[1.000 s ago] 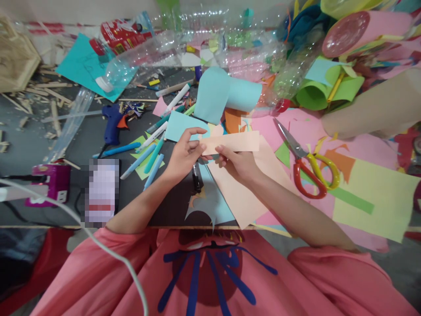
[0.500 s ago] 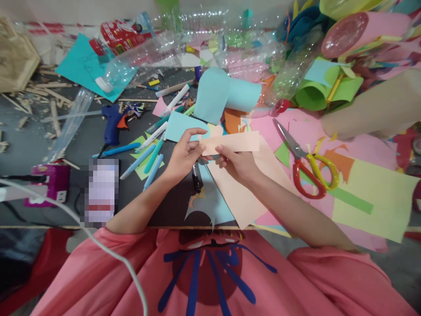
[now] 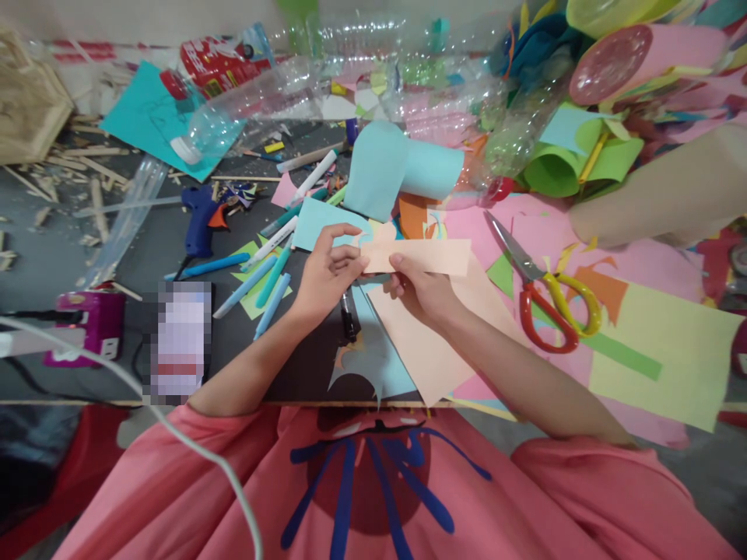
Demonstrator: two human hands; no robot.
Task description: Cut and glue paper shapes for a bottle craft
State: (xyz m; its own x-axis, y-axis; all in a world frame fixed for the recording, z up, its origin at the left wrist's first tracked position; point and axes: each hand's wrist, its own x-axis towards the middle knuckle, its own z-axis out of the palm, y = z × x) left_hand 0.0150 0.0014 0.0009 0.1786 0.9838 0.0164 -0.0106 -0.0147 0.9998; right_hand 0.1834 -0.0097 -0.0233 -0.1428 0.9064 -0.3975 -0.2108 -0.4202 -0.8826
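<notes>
Between both hands I hold a peach paper strip (image 3: 435,255) nearly level above the table. My left hand (image 3: 332,272) pinches its left end between thumb and fingers. With the thumb on top, my right hand (image 3: 425,289) grips the strip's lower edge near the middle; its right end sticks out free. Under my right forearm lies a larger peach sheet (image 3: 426,350). A black marker (image 3: 348,315) rests on the table below the strip. Just beyond my left fingers is a light blue paper piece (image 3: 327,224). Scissors (image 3: 534,280) with red and yellow handles lie open to the right.
A blue glue gun (image 3: 198,222), several markers (image 3: 273,278) and a phone (image 3: 180,338) lie at left. Farther back are a rolled light blue paper shape (image 3: 379,167) and clear plastic bottles (image 3: 262,101). A white cable (image 3: 192,447) crosses the lower left. Coloured paper (image 3: 665,350) covers the right side.
The peach strip has shifted slightly right and turned more level, its right end now a little lower. Both hands keep their hold and have moved slightly right with it.
</notes>
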